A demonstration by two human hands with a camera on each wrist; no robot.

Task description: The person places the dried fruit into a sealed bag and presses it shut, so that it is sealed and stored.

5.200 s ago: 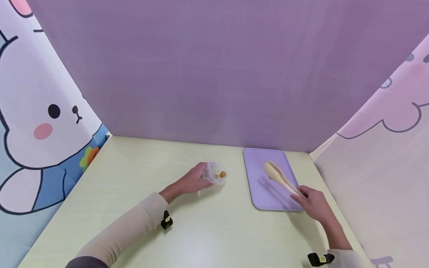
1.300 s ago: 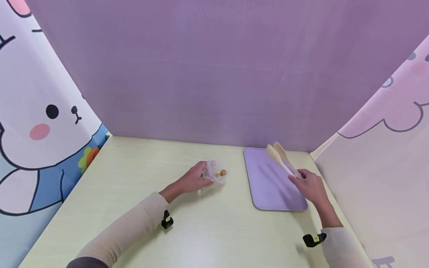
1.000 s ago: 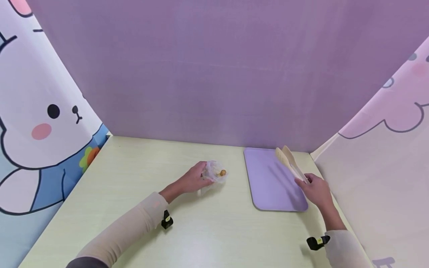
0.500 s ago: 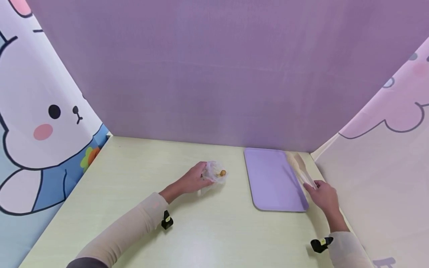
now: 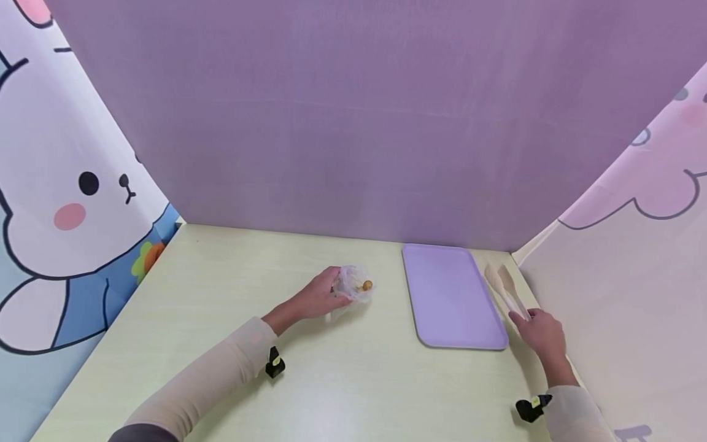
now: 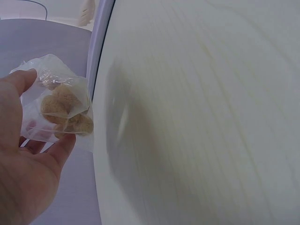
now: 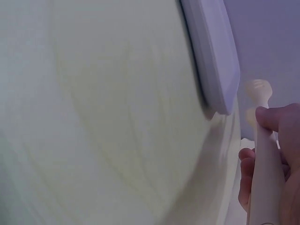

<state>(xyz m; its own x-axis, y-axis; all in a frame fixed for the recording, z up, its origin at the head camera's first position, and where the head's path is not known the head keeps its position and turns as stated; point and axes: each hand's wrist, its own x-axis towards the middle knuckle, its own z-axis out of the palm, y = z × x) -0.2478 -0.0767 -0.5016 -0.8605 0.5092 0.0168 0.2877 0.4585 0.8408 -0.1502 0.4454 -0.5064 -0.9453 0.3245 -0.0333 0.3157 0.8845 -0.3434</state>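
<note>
My left hand (image 5: 317, 297) grips a clear plastic bag (image 5: 348, 279) over the middle of the table. Several round, light-brown balls (image 6: 60, 104) lie inside the bag in the left wrist view; one ball (image 5: 367, 285) shows at its mouth in the head view. At the right, my right hand (image 5: 542, 334) holds cream-coloured tongs (image 5: 495, 282) by the handles, thumb along the top. The two tong ends stand apart with nothing between them, pointing away toward the back wall. Beside the tongs, to their left, lies a purple tray (image 5: 455, 298) with nothing on it.
The pale wood table (image 5: 353, 387) ends at a purple back wall (image 5: 353, 123). A rabbit-print panel (image 5: 50, 141) rises on the left, and a pink and white panel (image 5: 635, 294) stands close beyond my right hand.
The tongs, over the tray earlier, have moved right and toward me with my right hand, to just past the tray's right edge. My left hand and the bag have stayed in place.
</note>
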